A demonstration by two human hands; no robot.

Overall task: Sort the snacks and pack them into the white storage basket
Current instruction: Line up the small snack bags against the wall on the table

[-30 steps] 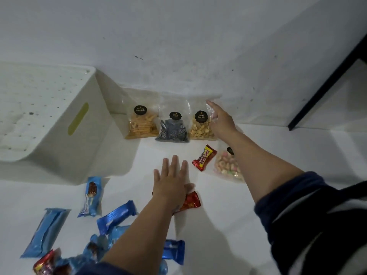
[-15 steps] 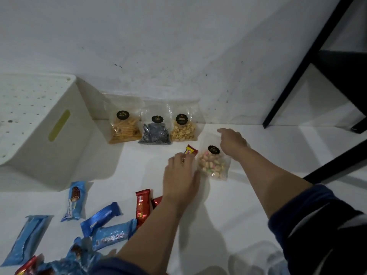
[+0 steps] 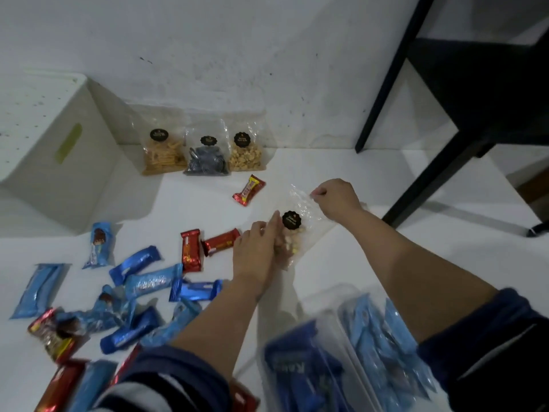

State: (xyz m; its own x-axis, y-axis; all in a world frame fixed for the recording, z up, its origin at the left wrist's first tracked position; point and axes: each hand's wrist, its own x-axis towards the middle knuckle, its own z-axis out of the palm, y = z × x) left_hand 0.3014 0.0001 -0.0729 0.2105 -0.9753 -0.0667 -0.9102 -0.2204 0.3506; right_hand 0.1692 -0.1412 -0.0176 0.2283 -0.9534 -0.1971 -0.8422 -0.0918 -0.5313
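Snacks in the clear bag (image 3: pixel 300 230) are being gripped at both ends: the right hand (image 3: pixel 337 199) is pinching its empty top corner while the left hand (image 3: pixel 257 251) is curling around its filled bottom. Judging by its crinkled film, it is probably light, soft and slippery, best held by that slack top. Left of this bag, red bars (image 3: pixel 219 241) and blue bars (image 3: pixel 153 282) are lying loose; further left, the white storage basket (image 3: pixel 56 179) is waiting.

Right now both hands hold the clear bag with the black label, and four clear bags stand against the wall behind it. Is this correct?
Not quite: the head view shows three clear bags against the wall, not four. The rest holds: the left hand and the right hand both hold the clear bag with the black label.
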